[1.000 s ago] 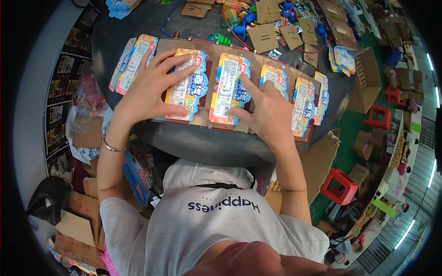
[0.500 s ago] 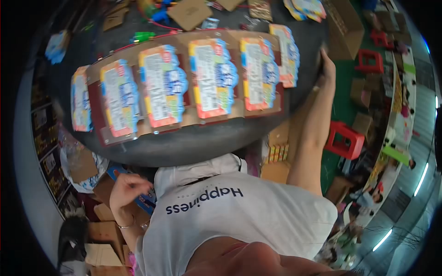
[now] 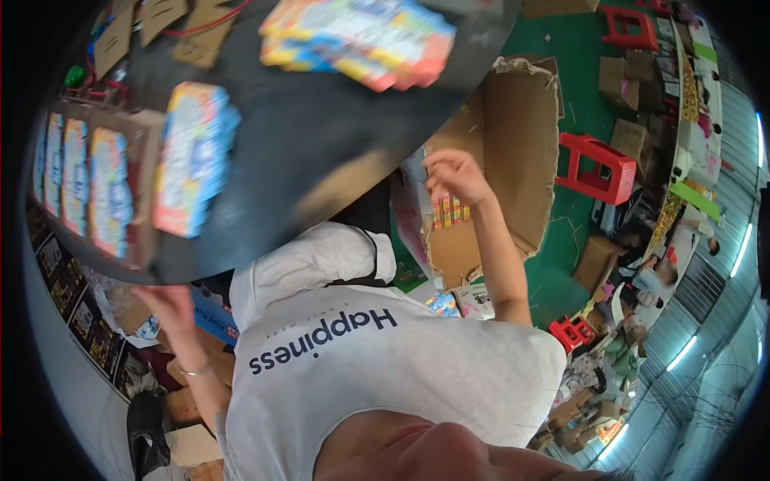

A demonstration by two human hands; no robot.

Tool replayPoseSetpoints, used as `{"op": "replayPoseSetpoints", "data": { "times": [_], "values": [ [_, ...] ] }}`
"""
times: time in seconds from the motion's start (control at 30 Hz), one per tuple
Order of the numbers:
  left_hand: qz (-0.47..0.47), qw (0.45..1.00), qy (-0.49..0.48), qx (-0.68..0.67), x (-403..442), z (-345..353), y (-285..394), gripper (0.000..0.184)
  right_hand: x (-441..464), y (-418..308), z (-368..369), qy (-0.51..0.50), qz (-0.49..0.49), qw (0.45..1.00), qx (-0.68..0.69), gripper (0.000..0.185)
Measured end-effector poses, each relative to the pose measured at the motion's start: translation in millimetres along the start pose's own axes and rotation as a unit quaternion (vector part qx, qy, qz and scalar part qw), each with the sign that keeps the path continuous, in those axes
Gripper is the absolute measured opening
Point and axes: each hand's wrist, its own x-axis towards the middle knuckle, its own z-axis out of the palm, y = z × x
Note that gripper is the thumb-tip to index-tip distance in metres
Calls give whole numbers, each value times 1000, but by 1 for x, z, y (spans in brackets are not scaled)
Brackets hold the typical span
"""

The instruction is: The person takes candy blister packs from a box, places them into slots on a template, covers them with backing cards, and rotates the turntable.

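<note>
Table: ahead of wearer, mostly to the left. On it, far left: board bearing a row of cards. Just right of board: separate card stack; contact with board uncertain, view blurred. Farther forward and right, on table: card pile. Cardboard pieces: on table, beyond board, left of pile. Right of table: large carton, small packs inside. Right of carton, on floor: stool.
</note>
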Motion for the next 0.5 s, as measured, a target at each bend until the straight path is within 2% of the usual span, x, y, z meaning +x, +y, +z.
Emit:
{"op": "replayPoseSetpoints", "data": {
  "times": [0.03, 0.07, 0.1, 0.13, 0.17, 0.2, 0.27, 0.3, 0.33, 0.37, 0.4, 0.5],
  "values": [
    [-102, 985, -112, -87, -16, -37, -26, 71, -1, 33, -30, 84, 40, 995, 34, 15],
    [-105, 983, -140, -54, -42, 14, -59, 71, 3, 70, -49, 127, 70, 982, -121, 14],
    [-107, 980, -169, -20, -68, 66, -92, 71, 0, 101, -125, 163, 94, 945, -269, 14],
    [-103, 984, -141, -43, -83, 104, -98, 59, -7, 156, -157, 111, 50, 840, -530, 17],
    [-71, 994, -65, -43, -78, 109, -86, 56, -11, 179, -148, 48, 153, 682, -714, 26],
    [-38, 998, 12, -43, -79, 125, -96, 53, -20, 209, -170, 44, 149, 682, -715, 26],
    [9, 994, 51, -101, -32, 39, -52, 48, -23, 264, -161, 13, -14, 530, -848, 32],
    [33, 991, 127, -26, 2, -3, -16, 49, -19, 265, -144, 10, -17, 531, -847, 32],
    [56, 977, 200, 51, 38, -30, 19, 49, -14, 260, -129, -20, 26, 533, -846, 33],
    [52, 967, 232, 92, 63, -37, 47, 49, -10, 255, -121, -50, 68, 532, -842, 34],
    [47, 955, 263, 132, 86, -50, 73, 49, -6, 254, -114, -51, 66, 534, -841, 34],
    [36, 958, 234, 161, 159, -140, 146, 50, 2, 251, -109, -45, 103, 543, -832, 28]
  ]
}}
